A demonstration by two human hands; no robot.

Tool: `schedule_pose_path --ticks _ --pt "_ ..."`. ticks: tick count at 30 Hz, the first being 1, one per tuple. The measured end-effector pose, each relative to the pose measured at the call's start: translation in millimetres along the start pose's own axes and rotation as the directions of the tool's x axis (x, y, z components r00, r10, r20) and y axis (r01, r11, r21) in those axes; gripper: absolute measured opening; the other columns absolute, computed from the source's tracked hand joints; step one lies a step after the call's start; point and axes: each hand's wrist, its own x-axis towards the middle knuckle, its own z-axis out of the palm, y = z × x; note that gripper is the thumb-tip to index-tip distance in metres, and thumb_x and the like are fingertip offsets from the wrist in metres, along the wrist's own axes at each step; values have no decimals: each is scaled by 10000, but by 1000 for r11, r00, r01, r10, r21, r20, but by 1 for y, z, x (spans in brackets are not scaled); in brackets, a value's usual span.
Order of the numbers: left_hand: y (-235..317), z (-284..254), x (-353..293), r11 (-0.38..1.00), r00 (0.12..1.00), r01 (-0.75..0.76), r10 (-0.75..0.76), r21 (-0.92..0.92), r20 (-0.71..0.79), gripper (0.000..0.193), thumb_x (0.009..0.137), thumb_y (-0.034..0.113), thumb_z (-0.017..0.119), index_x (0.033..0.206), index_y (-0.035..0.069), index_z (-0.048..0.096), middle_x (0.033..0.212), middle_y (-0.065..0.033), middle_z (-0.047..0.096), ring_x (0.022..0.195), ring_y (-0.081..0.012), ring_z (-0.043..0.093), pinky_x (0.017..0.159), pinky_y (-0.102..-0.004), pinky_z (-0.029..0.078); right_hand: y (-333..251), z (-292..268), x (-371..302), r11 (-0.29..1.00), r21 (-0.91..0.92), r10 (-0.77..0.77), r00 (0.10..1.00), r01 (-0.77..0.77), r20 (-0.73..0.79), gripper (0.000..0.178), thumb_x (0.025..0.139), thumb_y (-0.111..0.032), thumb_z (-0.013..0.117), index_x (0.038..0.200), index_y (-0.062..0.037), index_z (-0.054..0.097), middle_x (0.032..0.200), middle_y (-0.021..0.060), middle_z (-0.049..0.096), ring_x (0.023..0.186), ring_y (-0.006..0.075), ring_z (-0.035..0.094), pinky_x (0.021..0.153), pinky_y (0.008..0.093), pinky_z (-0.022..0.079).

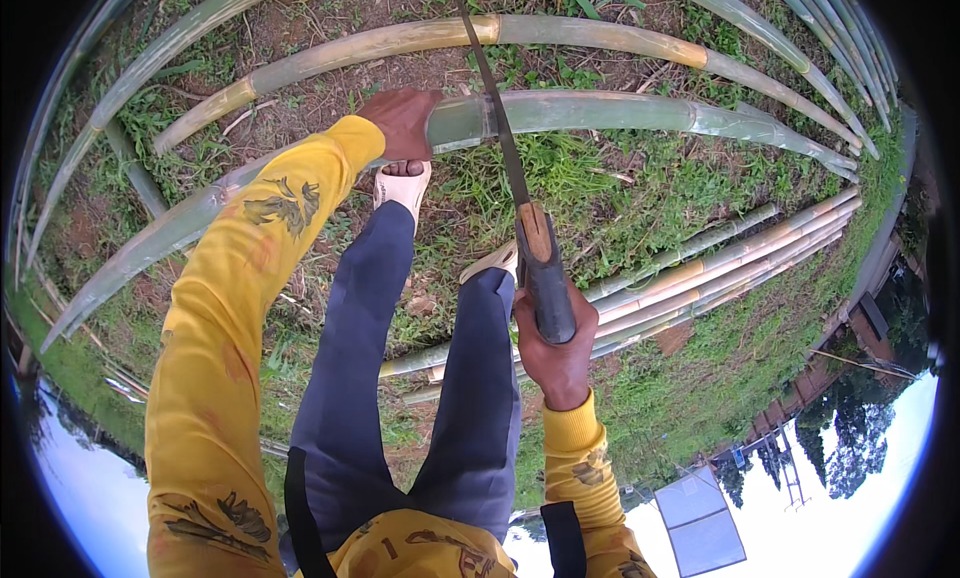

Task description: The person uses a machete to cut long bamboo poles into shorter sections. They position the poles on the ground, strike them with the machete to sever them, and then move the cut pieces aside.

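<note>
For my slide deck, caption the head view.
Left hand on a green bamboo pole, right hand gripping a handsaw across it.

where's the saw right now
In the head view, the saw is slightly right of centre, its handle in the right hand, its blade crossing the thick green bamboo pole just right of the left hand.

1. Green grass (545, 173) in tufts, with patches of reddish-brown soil (325, 18).
2. At right, several slender green and yellowish poles (735, 250), lying side by side on the ground.
3. At upper right, more long green poles (838, 43), close together.
4. Lower right: pale rectangular panel (700, 526), dark trees (858, 448), bright sky (815, 538).
</note>
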Motion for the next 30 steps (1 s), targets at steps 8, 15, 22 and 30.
schedule_pose_path --ticks 8,15,22,30 --pt "39 -36 -69 1000 999 -30 30 1 16 608 663 270 837 1173 15 628 1040 -262 702 990 -442 687 896 -516 545 -78 -46 -80 995 -76 58 997 -61 -41 117 863 -17 703 966 1 651 725 69 652 622 110 597 611 282 487" --pt "63 -34 -78 999 999 19 -18 -39 38 577 650 186 799 1173 11 629 1001 -245 716 962 -442 696 879 -500 557 -55 -43 -62 1000 27 13 1000 -13 14 180 873 -32 729 1031 -5 648 741 88 666 660 108 623 633 288 496" --pt "82 0 -80 991 996 86 -82 104 -44 651 671 161 764 1264 -13 560 1032 -265 693 1008 -451 681 894 -521 543 -84 -77 -69 992 -59 110 993 -108 44 156 860 -19 727 1002 -5 663 749 92 683 639 119 645 615 295 502" --pt "51 3 -56 994 985 58 -41 95 -166 612 675 195 787 1209 -10 568 995 -255 700 992 -455 679 886 -536 530 -82 -102 -145 972 -164 176 984 -171 20 190 843 -2 734 1030 -14 698 722 92 679 693 103 677 650 270 523"
